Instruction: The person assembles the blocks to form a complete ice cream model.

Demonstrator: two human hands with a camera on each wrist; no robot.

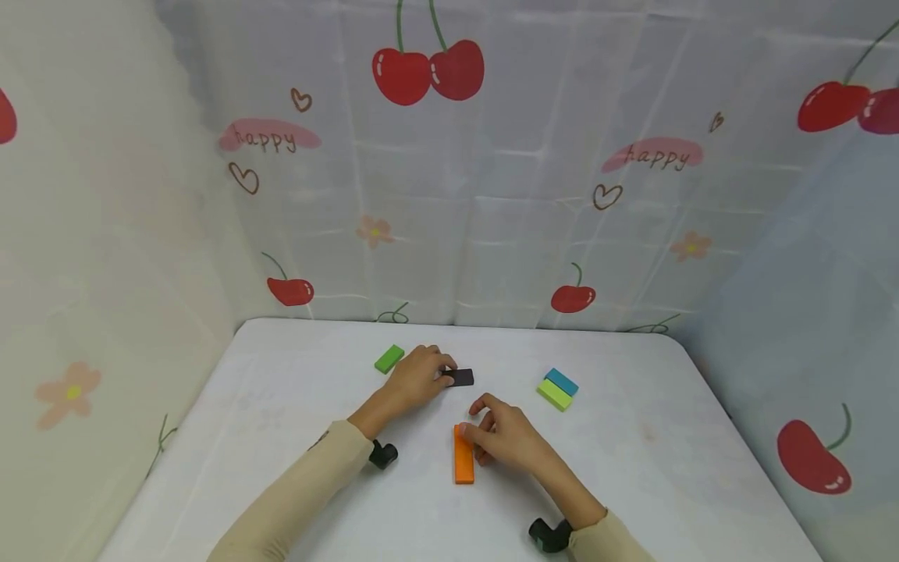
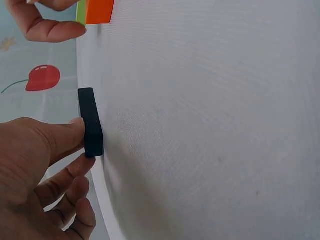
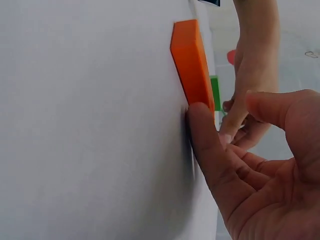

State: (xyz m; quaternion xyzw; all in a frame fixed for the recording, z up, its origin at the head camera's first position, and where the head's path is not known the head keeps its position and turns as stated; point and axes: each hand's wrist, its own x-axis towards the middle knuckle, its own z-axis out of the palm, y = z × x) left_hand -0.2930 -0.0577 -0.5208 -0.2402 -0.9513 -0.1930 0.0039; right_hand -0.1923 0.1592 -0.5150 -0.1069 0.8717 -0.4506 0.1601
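A flat black block lies on the white table, its left end between the thumb and fingers of my left hand. The left wrist view shows the thumb on one face of this dark block and a fingertip at its lower end. Nearer to me, an orange block lies lengthwise. My right hand is at its upper right, thumb and fingers apart. In the right wrist view, one fingertip overlaps the end of the orange block; I cannot tell whether it presses there.
A green block lies left of my left hand. To the right, a blue block and a lime block lie side by side. A cherry-print curtain surrounds the table at the back and sides.
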